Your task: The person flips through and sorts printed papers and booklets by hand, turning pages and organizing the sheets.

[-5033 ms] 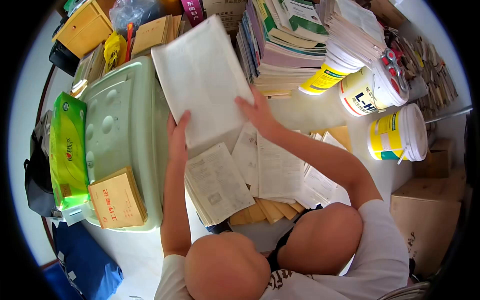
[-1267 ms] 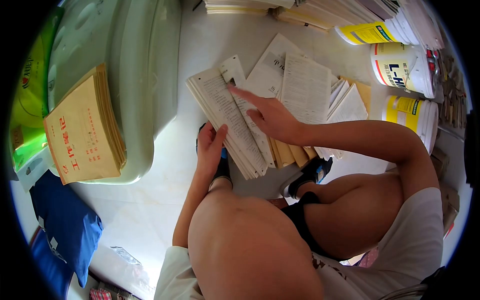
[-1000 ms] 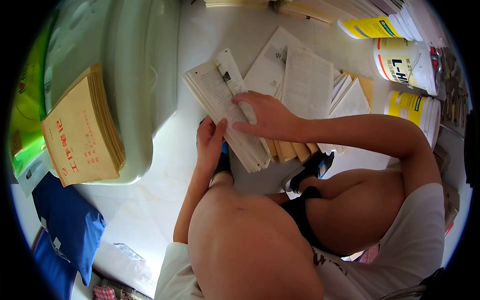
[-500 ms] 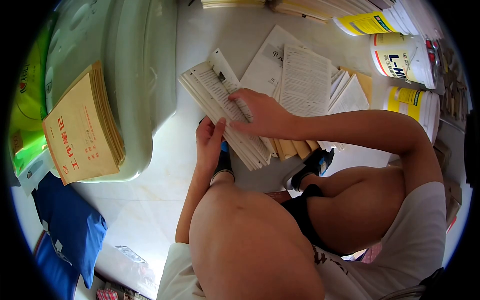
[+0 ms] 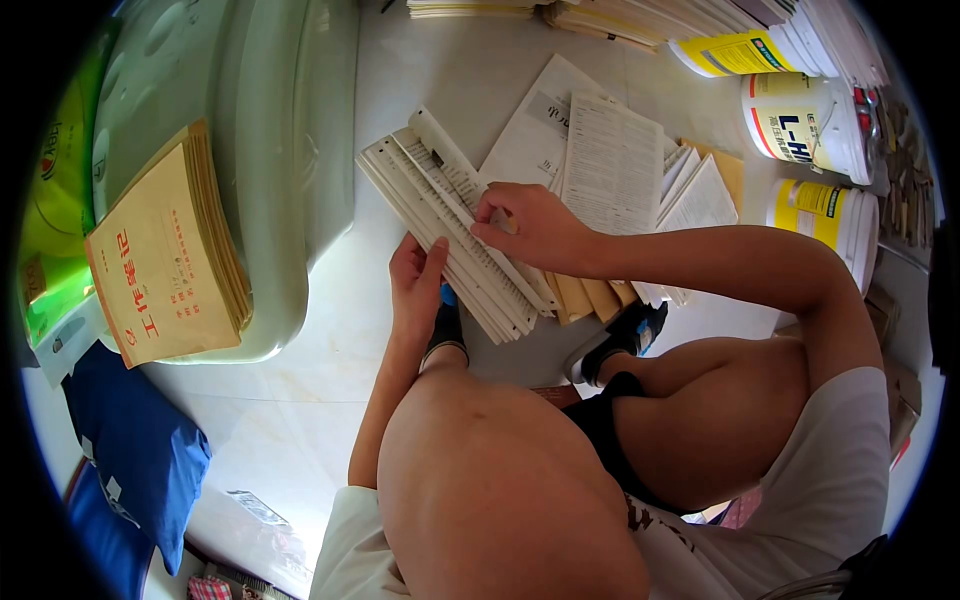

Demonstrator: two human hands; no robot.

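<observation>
A thick stack of printed paper (image 5: 408,187), with its sheets partly fanned, is held at a slant above the floor. My left hand (image 5: 414,278) grips its lower left side, thumb on top and fingers underneath. My right hand (image 5: 537,228) is at the stack's right side, thumb and forefinger curled together at the edge of a raised printed sheet (image 5: 452,165). Beyond the right hand, loose printed sheets (image 5: 612,160) lie spread on the floor, partly covered by the forearm. Brown envelopes (image 5: 578,296) show under that forearm.
At left, a stack of brown paper envelopes (image 5: 165,250) lies on a pale green plastic bin (image 5: 325,130). White and yellow buckets (image 5: 800,125) line the right side. Paper piles (image 5: 610,22) stand at the back, and a blue bag (image 5: 140,440) lies at lower left.
My right hand has shifted slightly right, its fingers curling closer together. The raised sheet has tilted, showing more of the stack's page edges. My left hand keeps its grip.
</observation>
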